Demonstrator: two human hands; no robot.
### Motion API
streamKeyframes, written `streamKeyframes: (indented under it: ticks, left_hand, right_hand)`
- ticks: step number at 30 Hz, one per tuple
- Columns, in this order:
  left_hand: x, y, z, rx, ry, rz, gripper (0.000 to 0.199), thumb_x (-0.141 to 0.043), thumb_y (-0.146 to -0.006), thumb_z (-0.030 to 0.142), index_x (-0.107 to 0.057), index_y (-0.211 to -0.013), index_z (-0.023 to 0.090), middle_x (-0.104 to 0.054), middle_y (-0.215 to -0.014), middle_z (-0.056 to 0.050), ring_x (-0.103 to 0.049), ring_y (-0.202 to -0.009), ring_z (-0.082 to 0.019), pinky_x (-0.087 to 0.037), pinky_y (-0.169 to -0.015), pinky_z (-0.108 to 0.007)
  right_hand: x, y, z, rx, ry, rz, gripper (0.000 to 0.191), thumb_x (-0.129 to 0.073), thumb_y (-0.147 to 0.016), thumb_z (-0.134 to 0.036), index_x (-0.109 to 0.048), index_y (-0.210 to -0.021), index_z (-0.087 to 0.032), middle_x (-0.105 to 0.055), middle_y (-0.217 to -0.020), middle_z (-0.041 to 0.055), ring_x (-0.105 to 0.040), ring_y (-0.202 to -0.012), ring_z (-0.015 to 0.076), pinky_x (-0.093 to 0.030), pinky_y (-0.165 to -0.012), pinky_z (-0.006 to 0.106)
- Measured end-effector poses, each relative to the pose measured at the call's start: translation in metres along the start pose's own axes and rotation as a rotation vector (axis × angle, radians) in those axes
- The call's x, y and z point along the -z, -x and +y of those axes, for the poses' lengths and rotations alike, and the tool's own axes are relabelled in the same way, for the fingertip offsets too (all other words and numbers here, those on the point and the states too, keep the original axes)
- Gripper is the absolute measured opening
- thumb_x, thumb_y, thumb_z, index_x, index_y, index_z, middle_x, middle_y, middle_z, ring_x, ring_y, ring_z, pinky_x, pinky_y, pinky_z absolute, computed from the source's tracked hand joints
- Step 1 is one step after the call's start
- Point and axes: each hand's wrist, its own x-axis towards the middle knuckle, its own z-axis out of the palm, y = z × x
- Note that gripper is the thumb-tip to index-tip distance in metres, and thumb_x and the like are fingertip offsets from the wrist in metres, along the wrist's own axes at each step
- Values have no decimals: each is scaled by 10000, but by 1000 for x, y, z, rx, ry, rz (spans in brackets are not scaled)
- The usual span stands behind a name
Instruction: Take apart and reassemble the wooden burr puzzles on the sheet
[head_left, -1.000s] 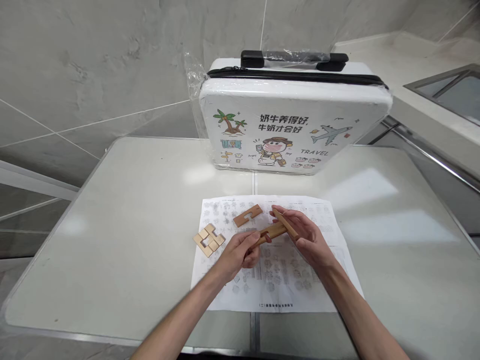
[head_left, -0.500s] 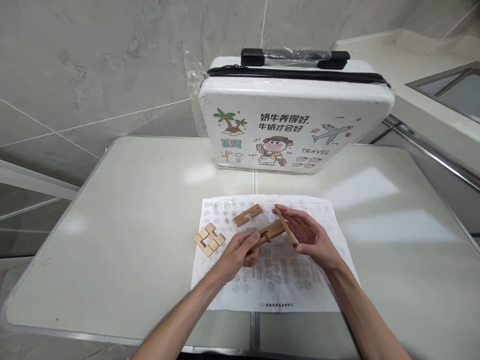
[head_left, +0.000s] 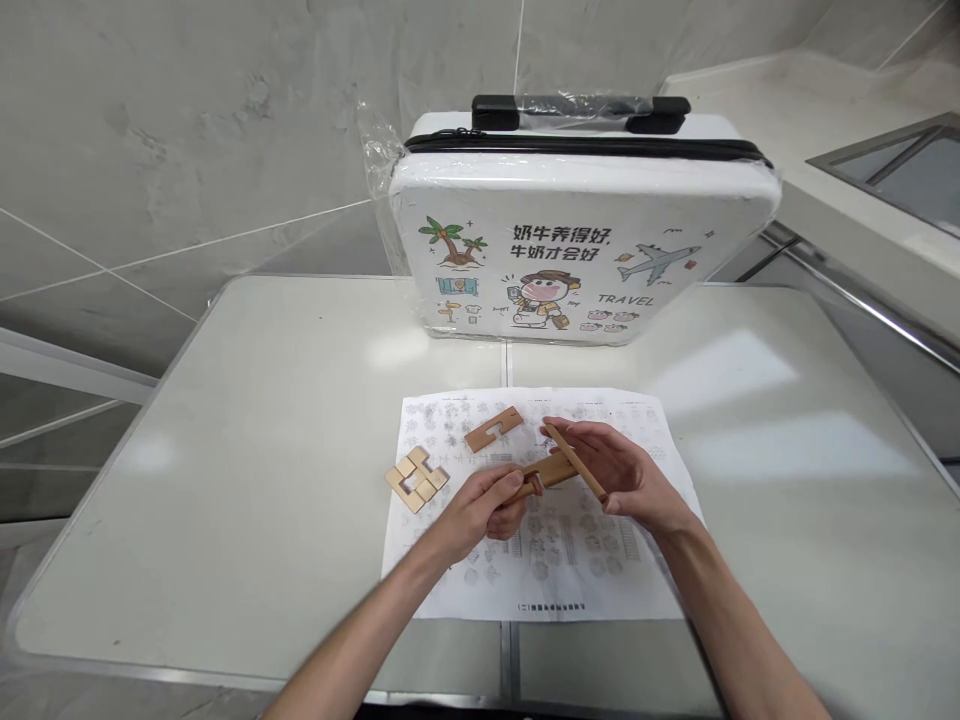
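My left hand (head_left: 491, 503) pinches one end of a flat brown wooden piece (head_left: 551, 469) with a notch in its side. My right hand (head_left: 619, 468) holds a second wooden piece (head_left: 576, 462) by its two ends, between thumb and fingers. This second piece is tilted on edge and crosses the far end of the first; whether they interlock cannot be made out. A third notched wooden piece (head_left: 493, 430) lies on the printed paper (head_left: 480, 590). Left of it, several light wooden pieces (head_left: 418, 479) form a squarish ring at the paper's left edge.
A white suitcase (head_left: 660, 210) in clear plastic, with cartoon prints and a black handle, stands at the back of the pale folding table (head_left: 225, 480). Behind are a grey wall and, at right, a counter (head_left: 757, 100).
My right hand has tilted its wooden piece, its lower end swinging outward to the right. My left hand keeps its grip. The view has shifted slightly.
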Motion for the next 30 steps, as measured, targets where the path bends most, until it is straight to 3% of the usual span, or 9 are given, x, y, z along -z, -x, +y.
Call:
streamKeyframes:
  ticks: [7,20,30]
  left_hand:
    - [-4,0,0,-2,10,-3,484,-637,-1009,648,-506,-875,202,-284,-616,115,-165,-501,-66,-170,-486,-254]
    - [3,-2,-11,-50,1,-54,485,-636,-1024,620,-455,-831,214,-288,-632,109,-199,-497,-65,-185,-488,-248]
    - [-5,-6,-10,-63,15,-28,482,-651,-1013,614,-475,-826,206,-292,-632,104,-210,-514,-70,-211,-500,-253]
  right_hand:
    - [1,-1,1,3,42,-10,752,-962,-811,-447,-631,-1484,-404,-473,-1703,61,-329,-1631,351,-361,-1302,547]
    - [2,1,-4,0,59,-67,740,-987,-768,-462,-659,-1427,-389,-491,-1684,82,-370,-1609,368,-370,-1286,588]
    - [-17,-3,0,-7,139,-118,747,-958,-815,-371,-595,-1467,-388,-503,-1657,89,-417,-1573,365,-391,-1262,578]
